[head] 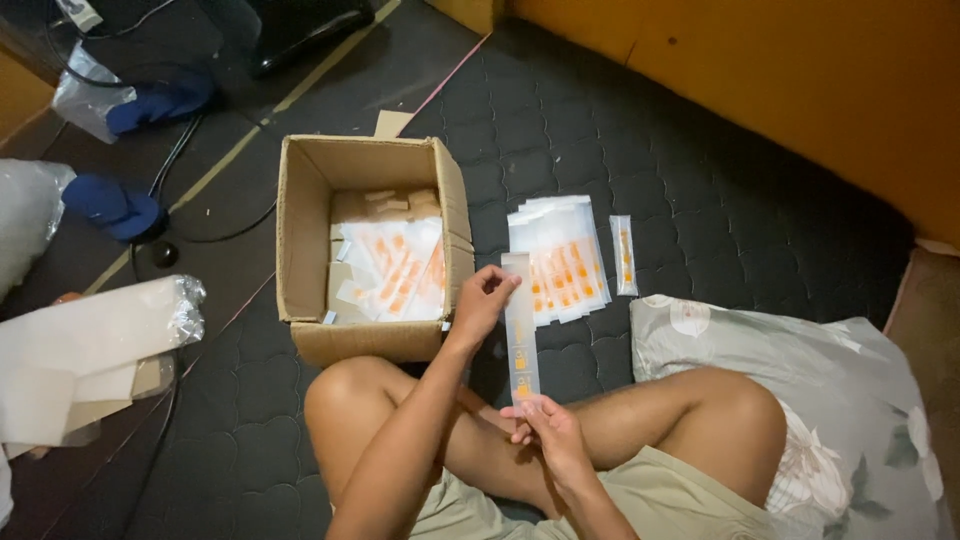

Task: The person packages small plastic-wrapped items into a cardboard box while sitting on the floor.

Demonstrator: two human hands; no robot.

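I sit cross-legged on a dark quilted mat (620, 130). A long narrow clear packet (520, 330) with orange marks is stretched between my hands. My left hand (484, 298) pinches its upper end, my right hand (545, 425) grips its lower end above my lap. An open cardboard box (300, 240) with several similar packets (395, 275) inside stands just left of my left hand. A fanned pile of the same packets (562, 262) lies on the mat beyond the held one. One single packet (624, 255) lies to the right of the pile.
A grey flowered pillow (850, 390) lies by my right knee. White sheets in clear plastic wrap (90, 345) sit at the left. Blue slippers (115, 205), cables and a plastic bag lie at the far left. An orange wall (800, 80) runs along the back right.
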